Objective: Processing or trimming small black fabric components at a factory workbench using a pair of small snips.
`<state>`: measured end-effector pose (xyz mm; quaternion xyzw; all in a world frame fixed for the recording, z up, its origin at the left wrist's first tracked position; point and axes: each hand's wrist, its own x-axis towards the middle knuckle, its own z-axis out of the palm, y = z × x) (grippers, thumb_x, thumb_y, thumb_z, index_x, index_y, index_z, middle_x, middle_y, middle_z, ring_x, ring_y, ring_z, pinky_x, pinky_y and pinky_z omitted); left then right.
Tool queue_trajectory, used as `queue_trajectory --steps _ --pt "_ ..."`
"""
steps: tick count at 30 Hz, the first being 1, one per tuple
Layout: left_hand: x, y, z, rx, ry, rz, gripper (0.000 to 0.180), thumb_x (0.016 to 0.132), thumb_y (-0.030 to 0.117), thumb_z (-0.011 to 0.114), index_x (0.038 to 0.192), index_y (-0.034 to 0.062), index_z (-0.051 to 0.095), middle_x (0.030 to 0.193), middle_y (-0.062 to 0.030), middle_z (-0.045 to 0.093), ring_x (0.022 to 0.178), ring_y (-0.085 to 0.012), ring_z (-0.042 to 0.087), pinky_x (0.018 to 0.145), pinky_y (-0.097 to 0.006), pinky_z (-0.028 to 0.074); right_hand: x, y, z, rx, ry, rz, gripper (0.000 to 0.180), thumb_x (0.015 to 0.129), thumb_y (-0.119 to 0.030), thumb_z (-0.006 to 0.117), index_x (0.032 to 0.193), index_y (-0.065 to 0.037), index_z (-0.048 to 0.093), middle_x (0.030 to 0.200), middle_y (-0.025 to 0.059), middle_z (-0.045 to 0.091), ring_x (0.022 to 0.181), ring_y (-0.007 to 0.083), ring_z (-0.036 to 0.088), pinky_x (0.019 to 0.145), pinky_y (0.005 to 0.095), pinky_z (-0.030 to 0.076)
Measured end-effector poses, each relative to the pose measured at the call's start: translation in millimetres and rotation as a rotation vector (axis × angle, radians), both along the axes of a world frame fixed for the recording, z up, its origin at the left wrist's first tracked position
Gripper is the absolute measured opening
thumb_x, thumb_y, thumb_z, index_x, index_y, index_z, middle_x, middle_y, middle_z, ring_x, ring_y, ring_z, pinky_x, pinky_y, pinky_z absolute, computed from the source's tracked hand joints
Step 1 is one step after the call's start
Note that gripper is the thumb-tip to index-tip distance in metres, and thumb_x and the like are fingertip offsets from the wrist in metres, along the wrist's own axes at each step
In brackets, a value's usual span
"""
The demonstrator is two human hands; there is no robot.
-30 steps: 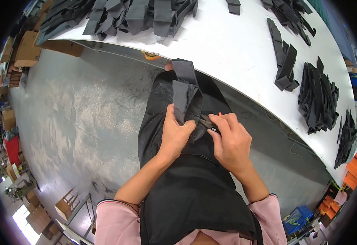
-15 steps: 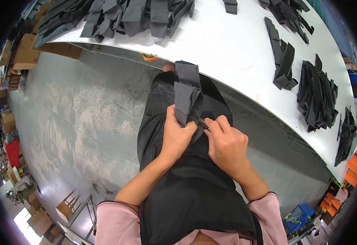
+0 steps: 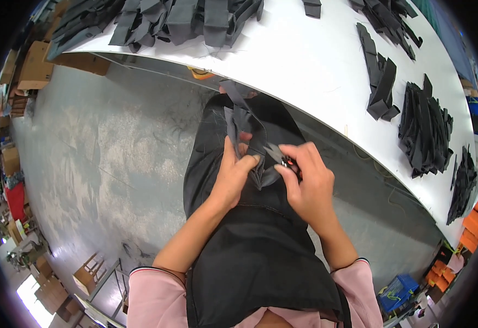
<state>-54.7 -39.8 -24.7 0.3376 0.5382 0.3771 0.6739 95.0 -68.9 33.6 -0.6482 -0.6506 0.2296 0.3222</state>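
L hand (image 3: 231, 177) w/ blk fabric (image 3: 241, 117), R hand (image 3: 311, 180) w/ 1 pr snips (image 3: 288, 162).

Your forearms (image 3: 189, 241) converge: left grip (image 3: 232, 175) pinching, thumb angled inward; right grip (image 3: 310, 177) closed, fingers curled, nearby.

Head cam = L one of 2 fisheyes, worn on person's head; faced steeply down, v. wide, upright, unmirrored. Pink sleeves (image 3: 157, 295) entered at 5 & 7 o'clock, dark apron (image 3: 261, 251) at 6, closest to lens. L hand (image 3: 233, 175) & R hand (image 3: 311, 177) sat approx. mid-view, close range. Bench (image 3: 304, 63) curved from 10 o'clock thru 12 to nearly 4, edge bent by lens; floor (image 3: 113, 142) at 9 lay farther below. Cardboard boxes (image 3: 34, 68) at 10, far off, nr view's edge.
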Motion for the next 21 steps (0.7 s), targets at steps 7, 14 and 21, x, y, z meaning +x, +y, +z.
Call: queue_trajectory --steps 7,14,21 --pt "-9.7 18.0 8.2 -0.151 -0.466 -0.057 0.047 0.094 0.032 0.053 0.126 -0.0018 0.044 0.115 -0.0133 0.056 0.108 -0.0221 0.056 0.092 -0.041 0.048 -18.2 10.4 -14.6 -0.072 0.490 -0.046 0.024 0.077 0.000 0.067 0.099 -0.001 0.057 0.086 0.0074 0.055 0.071 0.0145 0.058 0.063 0.0245 0.046" --pt "-11.1 29.9 10.6 -0.171 -0.771 0.012 0.054 0.094 0.035 0.051 0.131 -0.0024 0.039 0.127 -0.0156 0.050 0.116 -0.0292 0.052 0.098 -0.045 0.046 -24.9 -26.2 -36.1 -0.209 0.636 -0.128 0.024 0.076 0.002 0.067 0.098 -0.001 0.058 0.088 0.0063 0.055 0.071 0.0118 0.057 0.063 0.0228 0.046" --pt "-15.8 31.6 12.0 -0.177 -0.918 0.025 0.052 0.098 0.033 0.040 0.134 -0.0040 0.035 0.136 -0.0203 0.042 0.126 -0.0348 0.043 0.105 -0.049 0.040 -24.1 -26.8 -23.3 0.047 0.259 0.002 0.029 0.071 0.002 0.072 0.098 -0.003 0.061 0.084 0.0078 0.054 0.063 0.0179 0.057 0.056 0.0275 0.047"
